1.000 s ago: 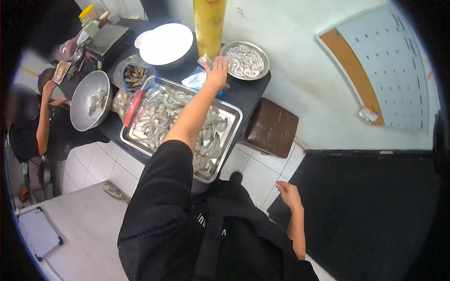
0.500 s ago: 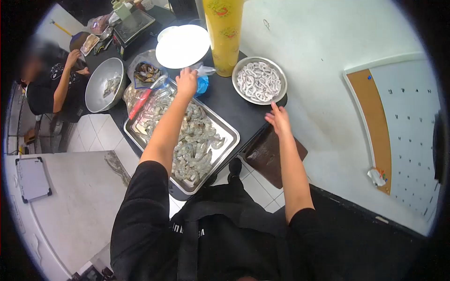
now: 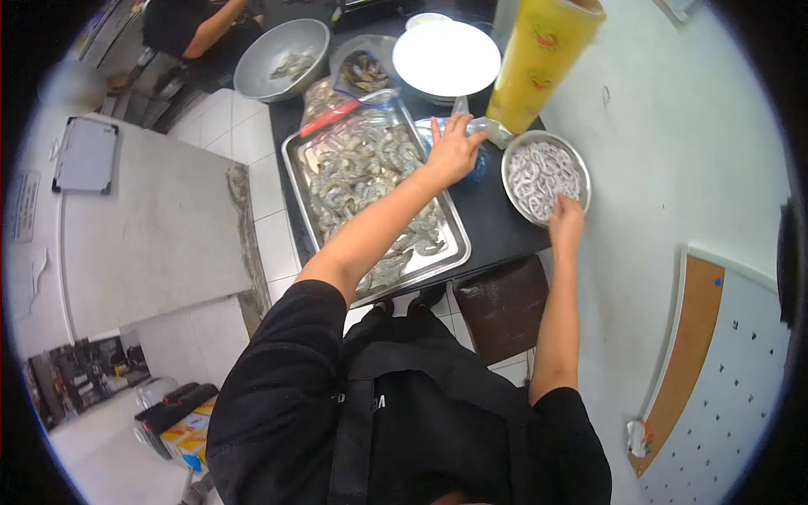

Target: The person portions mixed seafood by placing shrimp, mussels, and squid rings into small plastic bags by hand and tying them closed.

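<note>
My left hand (image 3: 454,151) is over the dark table, its fingers pinching a clear plastic bag (image 3: 490,130), with blue plastic (image 3: 478,167) beneath. My right hand (image 3: 566,220) reaches over the near rim of a round metal bowl (image 3: 506,175). Its fingers are drawn together on the white rings (image 3: 543,172) in the bowl; the fingertips are partly hidden. Left of my left hand lies a metal tray (image 3: 457,244) of grey shrimp (image 3: 362,172), with a red-edged clear bag (image 3: 330,118) across its far left corner.
Behind the tray are a grey bowl (image 3: 252,71) with some shrimp, a bag of mussels (image 3: 364,71) and a white lid (image 3: 446,59). A tall yellow roll (image 3: 539,63) stands behind the rings. A brown stool (image 3: 502,307) is below; another person's arm (image 3: 216,29) shows at upper left.
My right hand has come up from beside my body to the bowl, and its fingers have closed. My left hand stays by the plastic bag. The view has turned, shifting the table scene.
</note>
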Motion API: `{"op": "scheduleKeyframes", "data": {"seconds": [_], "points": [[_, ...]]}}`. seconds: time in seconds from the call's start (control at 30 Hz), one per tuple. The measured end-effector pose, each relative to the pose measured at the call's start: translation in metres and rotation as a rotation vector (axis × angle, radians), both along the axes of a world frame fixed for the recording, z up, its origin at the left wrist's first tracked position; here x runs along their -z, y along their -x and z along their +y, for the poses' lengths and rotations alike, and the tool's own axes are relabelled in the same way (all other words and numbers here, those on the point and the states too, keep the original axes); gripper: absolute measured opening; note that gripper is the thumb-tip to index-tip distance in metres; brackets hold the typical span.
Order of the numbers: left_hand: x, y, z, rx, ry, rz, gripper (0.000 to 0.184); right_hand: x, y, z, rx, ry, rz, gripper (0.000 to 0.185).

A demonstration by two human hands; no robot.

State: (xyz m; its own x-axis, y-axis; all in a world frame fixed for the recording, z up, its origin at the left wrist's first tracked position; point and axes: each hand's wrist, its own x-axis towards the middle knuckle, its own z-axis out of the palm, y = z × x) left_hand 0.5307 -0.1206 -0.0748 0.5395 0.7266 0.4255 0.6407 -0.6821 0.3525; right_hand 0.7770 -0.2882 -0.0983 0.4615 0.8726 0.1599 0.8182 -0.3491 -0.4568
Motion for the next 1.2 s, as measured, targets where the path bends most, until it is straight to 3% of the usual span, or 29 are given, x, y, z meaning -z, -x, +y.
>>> {"op": "scheduleKeyframes", "data": {"seconds": [0.13,0.17,0.23,0.27,0.33,0.37,0.4,0.43,0.47,0.53,0.63,0.77,0.9,1.0,1.07,1.1,1.13,1.2], "points": [[-0.026,0.060,-0.024,-0.061,-0.090,-0.114,0.032,0.018,-0.037,-0.029,0.254,-0.085,-0.013,0.046],[-0.024,0.084,-0.031,-0.120,-0.108,-0.192,0.036,0.042,-0.055,-0.035,0.375,-0.001,0.206,0.048],[-0.017,0.140,-0.053,-0.356,-0.047,-0.195,0.040,0.016,-0.042,-0.035,0.550,0.138,0.899,0.057],[0.001,0.172,-0.063,-0.517,-0.085,-0.144,0.043,0.018,-0.033,-0.034,0.546,0.141,0.898,0.057],[0.035,0.243,-0.093,-0.828,-0.016,-0.049,0.046,0.029,-0.023,-0.030,0.386,0.003,1.500,0.046],[0.074,0.279,-0.111,-0.971,-0.109,0.014,0.050,0.033,-0.020,-0.025,0.369,0.006,1.497,0.046],[0.094,0.305,-0.129,-1.150,0.074,-0.070,0.054,0.039,-0.017,-0.021,0.405,-0.068,1.556,0.040],[0.101,0.318,-0.145,-1.295,0.276,-0.070,0.045,0.043,-0.012,-0.018,0.442,-0.141,1.616,0.036],[0.115,0.337,-0.158,-1.309,0.272,-0.078,0.045,0.044,-0.006,-0.020,0.425,-0.134,1.616,0.036],[0.134,0.360,-0.174,-0.825,0.753,-0.287,0.038,0.039,0.007,-0.028,0.426,-0.157,1.645,0.033],[0.143,0.332,-0.188,-0.782,0.539,-0.270,0.032,0.048,0.035,-0.044,0.459,-0.123,1.668,0.032],[0.108,0.315,-0.193,-0.872,0.497,-0.176,0.026,0.044,0.072,-0.046,0.478,-0.176,1.644,0.028],[0.118,0.314,-0.201,-0.798,0.520,-0.207,0.027,0.021,0.083,-0.047,0.442,-0.131,1.650,0.026],[0.115,0.308,-0.206,-0.797,0.605,-0.224,0.028,0.004,0.092,-0.056,0.517,0.086,1.516,0.042],[0.102,0.305,-0.206,-0.798,0.655,-0.209,0.029,-0.011,0.099,-0.071,0.391,0.373,1.063,0.048],[0.097,0.305,-0.204,-0.768,0.671,-0.171,0.030,-0.007,0.105,-0.078,0.280,0.447,0.653,0.047],[0.090,0.307,-0.202,-0.741,0.688,-0.132,0.033,-0.023,0.123,-0.079,0.269,0.457,0.638,0.047],[0.073,0.309,-0.197,-0.768,0.754,-0.151,0.043,-0.064,0.173,-0.081,-0.229,0.398,-0.117,0.048]]}}
